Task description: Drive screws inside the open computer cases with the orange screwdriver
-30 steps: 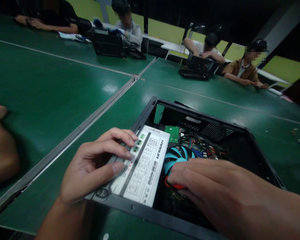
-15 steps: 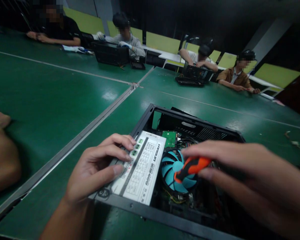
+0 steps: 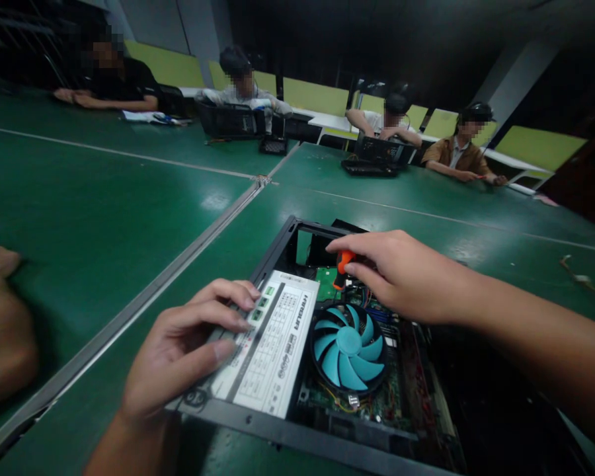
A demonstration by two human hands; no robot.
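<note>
An open black computer case (image 3: 272,430) lies on the green table, with a white-labelled power supply (image 3: 272,350) in its left part. My left hand (image 3: 188,337) rests on the power supply's left edge, fingers apart and holding nothing. Beside the power supply sits a cooler fan with turquoise blades (image 3: 348,342). Above the fan, my right hand (image 3: 391,271) grips an orange and black screwdriver (image 3: 344,264), held upright by its handle. The screwdriver points down near a green circuit board (image 3: 327,281); its tip is too small to make out.
Another person's arm (image 3: 4,330) lies on the table (image 3: 104,218) at the left. Several people sit across the table, two of them with black cases (image 3: 233,122). A loose cable (image 3: 582,281) lies at the right.
My right hand has moved from over the fan to the far side of it, turning the screwdriver from slanted to upright. My left hand stays on the power supply.
</note>
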